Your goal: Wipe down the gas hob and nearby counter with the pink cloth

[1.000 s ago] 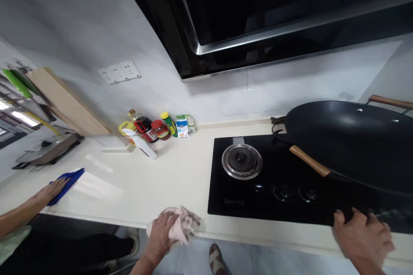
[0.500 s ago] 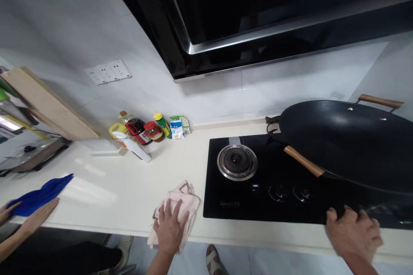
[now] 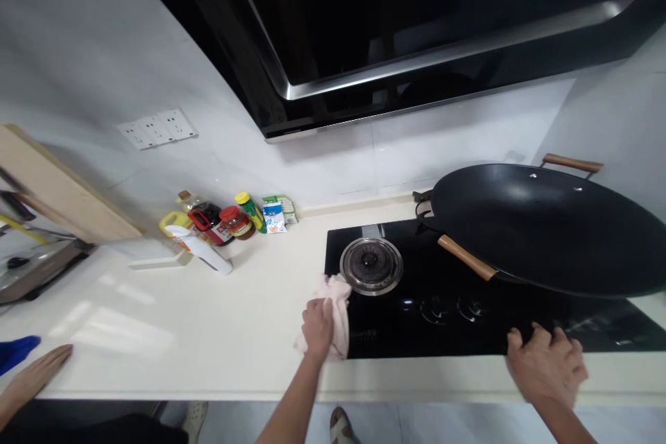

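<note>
My left hand [image 3: 317,325] grips a pale pink cloth [image 3: 340,309], pressed down across the left edge of the black gas stove [image 3: 406,336]. The cloth's upper end lies close to the round left burner [image 3: 370,266]. At the stove's front edge, my right hand [image 3: 546,361] rests with its fingers apart and bent, holding nothing. A large black wok [image 3: 551,229] with wooden handles stands on the stove's right side, beyond my right hand.
Along the wall stand a white spray bottle [image 3: 200,248], a red-lidded jar [image 3: 236,222], a green bottle [image 3: 252,211] and small packets [image 3: 274,217]. At left, a co-worker's hand [image 3: 39,374] lies by a blue cloth [image 3: 15,352]. A range hood [image 3: 442,59] hangs overhead.
My left hand has moved the pink cloth right and away from me, from the counter onto the stove's edge. The co-worker's blue cloth is further left. The view has shifted slightly.
</note>
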`<state>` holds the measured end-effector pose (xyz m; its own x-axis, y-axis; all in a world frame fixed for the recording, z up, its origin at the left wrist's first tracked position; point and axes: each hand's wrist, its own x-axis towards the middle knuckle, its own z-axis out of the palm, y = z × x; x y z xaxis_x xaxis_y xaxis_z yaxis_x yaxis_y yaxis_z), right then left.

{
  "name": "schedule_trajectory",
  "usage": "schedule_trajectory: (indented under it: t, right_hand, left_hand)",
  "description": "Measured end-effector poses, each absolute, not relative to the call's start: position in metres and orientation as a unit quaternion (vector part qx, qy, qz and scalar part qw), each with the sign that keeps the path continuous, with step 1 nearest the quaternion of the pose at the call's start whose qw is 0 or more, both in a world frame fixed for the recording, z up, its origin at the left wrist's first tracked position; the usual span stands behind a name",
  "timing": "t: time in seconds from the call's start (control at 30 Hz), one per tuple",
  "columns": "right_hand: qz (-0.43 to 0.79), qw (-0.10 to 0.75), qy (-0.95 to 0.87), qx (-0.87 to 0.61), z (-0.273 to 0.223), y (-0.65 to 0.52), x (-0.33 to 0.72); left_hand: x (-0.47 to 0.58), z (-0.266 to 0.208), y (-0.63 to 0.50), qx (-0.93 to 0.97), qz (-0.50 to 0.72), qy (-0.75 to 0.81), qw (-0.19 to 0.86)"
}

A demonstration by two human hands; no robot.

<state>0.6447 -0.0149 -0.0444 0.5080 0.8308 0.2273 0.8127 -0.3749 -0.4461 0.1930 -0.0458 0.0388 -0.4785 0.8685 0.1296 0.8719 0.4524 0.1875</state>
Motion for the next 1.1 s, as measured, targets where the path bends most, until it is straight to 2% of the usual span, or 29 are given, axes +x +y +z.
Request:
schedule_trajectory:
  t: [0.3,0.5,0.77,0.93,1.1]
  right_hand:
    - [0.001,0.27,-0.497,-0.825,-0.043,-0.015,0.643]
    - [0.02,0.262,-0.497,-0.827,-0.041,-0.016,0.645]
    - [0.025,0.255,-0.497,-0.829,-0.045,-0.016,0.647]
    - [0.006,0.254,-0.5,-0.828,-0.046,-0.015,0.645]
    - [0.001,0.26,-0.497,-0.828,-0.046,-0.014,0.644]
  left_hand:
    - [0.315,0.008,-0.079,-0.674,-0.159,-0.721,0.041]
    - [0.284,0.011,-0.074,-0.686,-0.152,-0.711,0.024]
    - [0.204,0.026,-0.082,-0.557,-0.108,-0.819,0.088]
    - [0.226,0.017,-0.084,-0.542,-0.106,-0.827,0.109]
    - [0.282,-0.008,-0.098,-0.623,-0.152,-0.759,0.11]
